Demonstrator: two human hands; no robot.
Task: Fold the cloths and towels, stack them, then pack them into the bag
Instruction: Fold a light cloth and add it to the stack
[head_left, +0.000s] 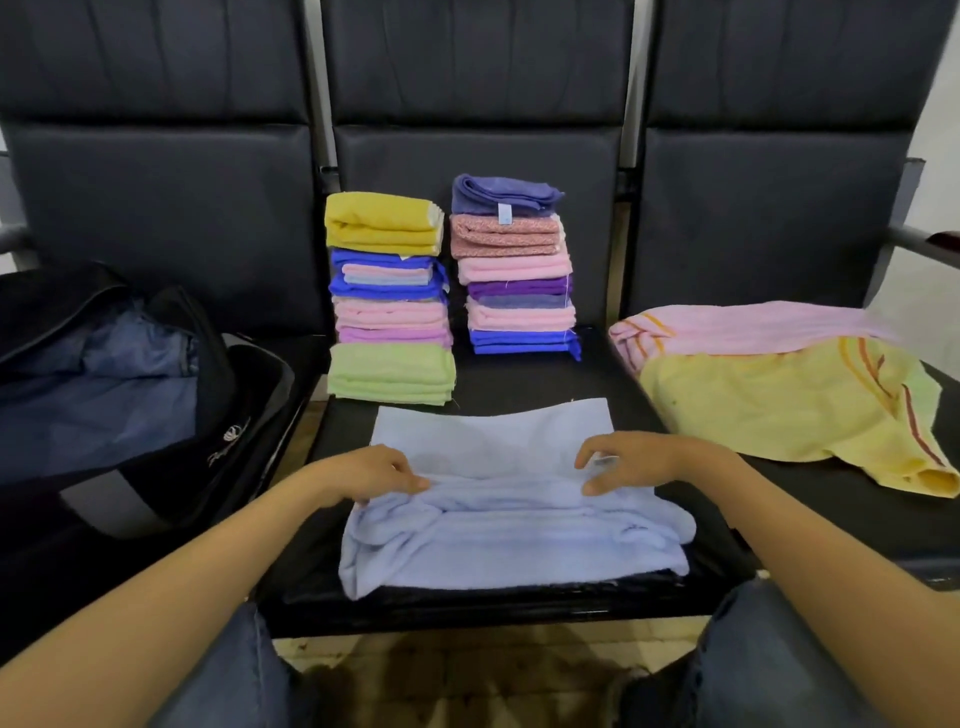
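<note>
A light blue towel (498, 514) lies partly folded on the middle black seat in front of me. My left hand (371, 473) pinches the folded edge on its left side. My right hand (631, 462) pinches the same edge on the right, near a small white label. Behind the towel stand two stacks of folded cloths: the left stack (389, 301) with a yellow one on top and a green one at the bottom, the right stack (514, 270) topped by a blue-purple cloth. An open black bag (130, 384) with blue lining sits on the left seat.
On the right seat lie an unfolded yellow towel (789, 405) with red stripes and a pink towel (748, 327) behind it. Black seat backs (478, 93) rise behind everything. My knees in jeans (779, 660) are below the seat's front edge.
</note>
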